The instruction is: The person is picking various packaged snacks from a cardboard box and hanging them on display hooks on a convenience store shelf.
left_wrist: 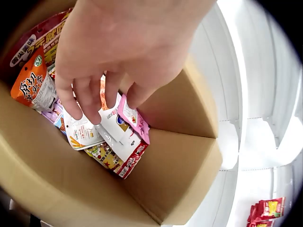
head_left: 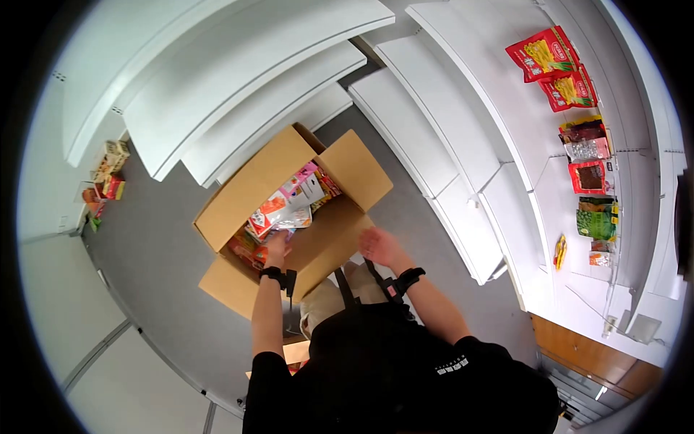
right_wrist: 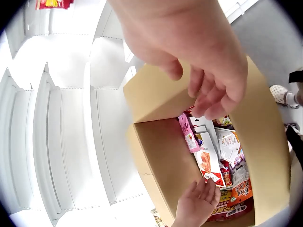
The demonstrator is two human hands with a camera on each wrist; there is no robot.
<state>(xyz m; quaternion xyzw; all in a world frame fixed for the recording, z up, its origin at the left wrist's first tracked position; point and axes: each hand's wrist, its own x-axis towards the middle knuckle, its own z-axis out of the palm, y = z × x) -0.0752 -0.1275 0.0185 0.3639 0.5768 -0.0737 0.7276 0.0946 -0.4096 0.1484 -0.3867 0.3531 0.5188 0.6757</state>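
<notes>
An open cardboard box [head_left: 329,246] stands on the floor in front of the person, with several snack packets piled inside. The left hand [head_left: 277,248] reaches into the box, fingers loosely bent over the packets and holding nothing. Under it in the left wrist view lie a white packet [left_wrist: 80,132], a pink packet [left_wrist: 135,120] and an orange pouch [left_wrist: 32,85]. The right hand [head_left: 382,247] hovers at the box's near right edge, its fingers relaxed. In the right wrist view it hangs above the box, over a white packet with an orange picture [right_wrist: 208,161].
White shelves [head_left: 426,108] rise beyond the box and to the right. Red snack bags [head_left: 543,54] and a green bag [head_left: 596,220] stand on the right shelf. More packets [head_left: 108,173] lie at the far left. Another box [head_left: 295,352] sits by the person's legs.
</notes>
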